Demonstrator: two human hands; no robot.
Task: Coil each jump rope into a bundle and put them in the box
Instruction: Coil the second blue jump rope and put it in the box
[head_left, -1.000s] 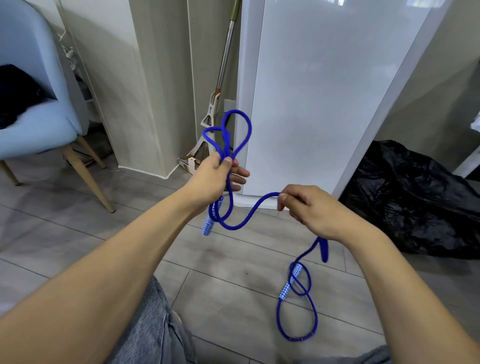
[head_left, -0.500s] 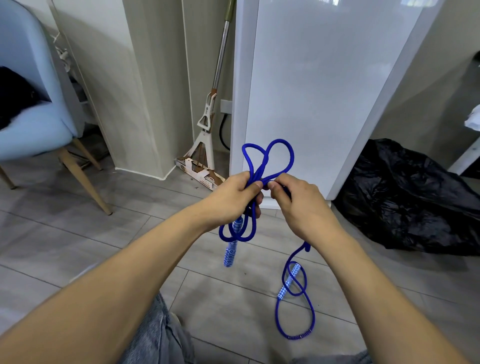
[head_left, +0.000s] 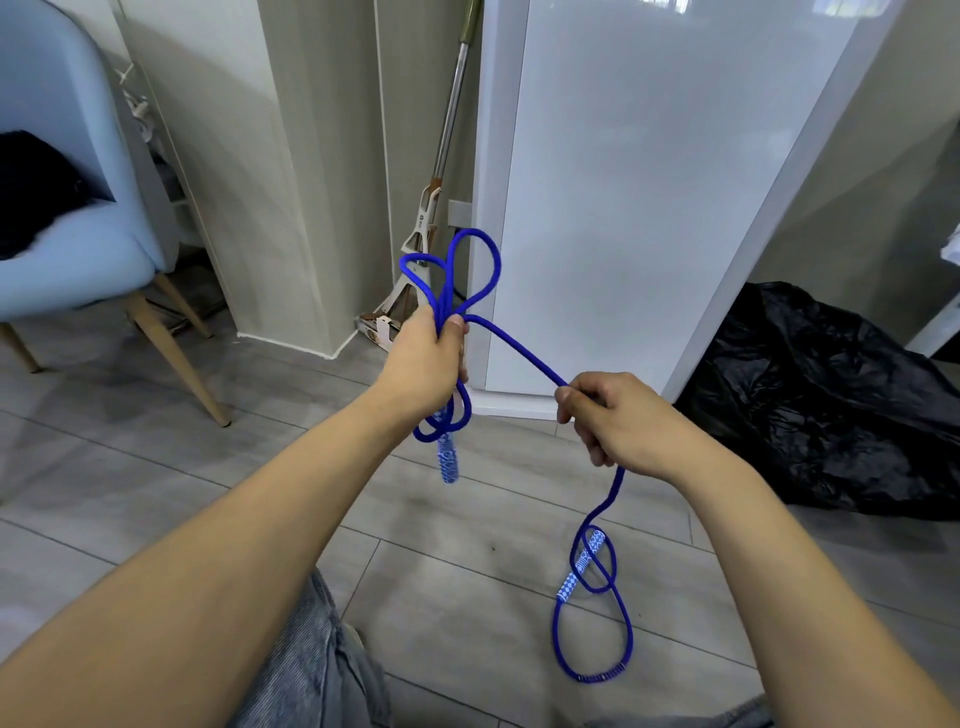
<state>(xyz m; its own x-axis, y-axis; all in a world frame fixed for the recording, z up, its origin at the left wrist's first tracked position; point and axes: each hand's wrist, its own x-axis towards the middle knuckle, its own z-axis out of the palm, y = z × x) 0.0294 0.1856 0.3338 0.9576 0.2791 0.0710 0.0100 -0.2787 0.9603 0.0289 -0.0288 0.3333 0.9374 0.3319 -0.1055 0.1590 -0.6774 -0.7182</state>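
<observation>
A blue jump rope is partly coiled. My left hand grips the bundle, with loops sticking up above the fist and more loops plus one patterned handle hanging below it. From the fist a taut length of rope runs down and right to my right hand, whose fingers curl round it. Below my right hand the rope drops to the floor and lies in a loose loop with the second patterned handle. No box is in view.
A white cabinet stands straight ahead, with a mop leaning in the gap to its left. A black plastic bag lies on the floor at right. A light blue chair stands at left. Grey floor tiles lie underfoot.
My right hand brought a loop of rope up to the left hand, added it to the bundle, then slid back down and right along the rope. The left hand's bundle has gained a loop.
</observation>
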